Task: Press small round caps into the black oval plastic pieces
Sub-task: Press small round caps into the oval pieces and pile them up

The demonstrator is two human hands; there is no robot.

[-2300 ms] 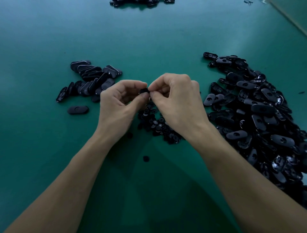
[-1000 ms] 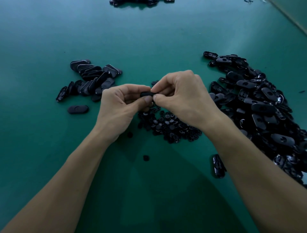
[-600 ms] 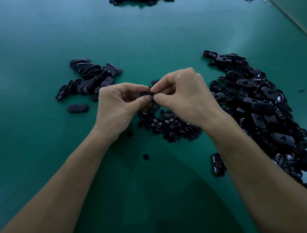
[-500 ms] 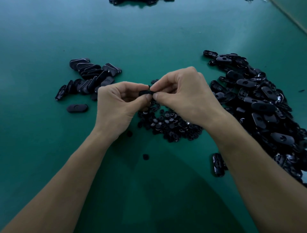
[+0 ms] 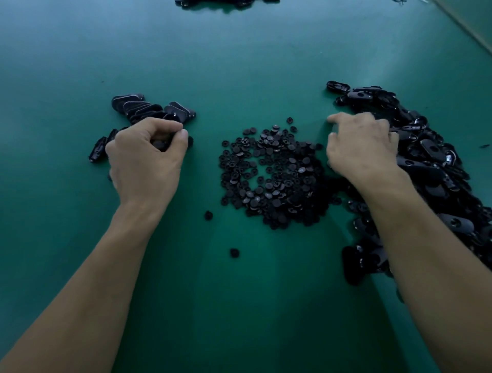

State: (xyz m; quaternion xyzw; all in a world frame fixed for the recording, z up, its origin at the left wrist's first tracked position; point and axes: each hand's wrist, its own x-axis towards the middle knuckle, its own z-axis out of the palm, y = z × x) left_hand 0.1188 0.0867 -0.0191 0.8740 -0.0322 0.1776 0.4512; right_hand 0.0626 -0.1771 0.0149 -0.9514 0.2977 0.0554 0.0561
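The two hands sit well apart over a green table (image 5: 239, 66). The left hand (image 5: 145, 159) is at the left, knuckles up, its fingers curled in a pinching grip around a dark piece (image 5: 159, 143) held under the fingertips; the piece is mostly hidden, so its exact shape cannot be told. This hand hovers at the near edge of a small heap of black oval pieces (image 5: 151, 109) that lie stacked and leaning on one another at the far left, with a few more ovals (image 5: 98, 149) just left of the hand.

The right hand (image 5: 362, 149) is at the right, palm down, fingers bent and spread loosely, reaching onto the left edge of a big pile of black oval pieces (image 5: 431, 159) that runs from the far right down toward the near right. Its fingertips are partly hidden among the ovals, so I cannot tell whether its grip is closed on anything.

Between the two hands lies a round heap of small caps (image 5: 271, 175), dark and button-like, spread flat on the table. Two stray caps lie nearer: one (image 5: 208, 215) just off the near-left edge of the heap, another (image 5: 234, 253) nearer still. At the far edge of the view, a further cluster of dark parts (image 5: 226, 2) is partly cut off.
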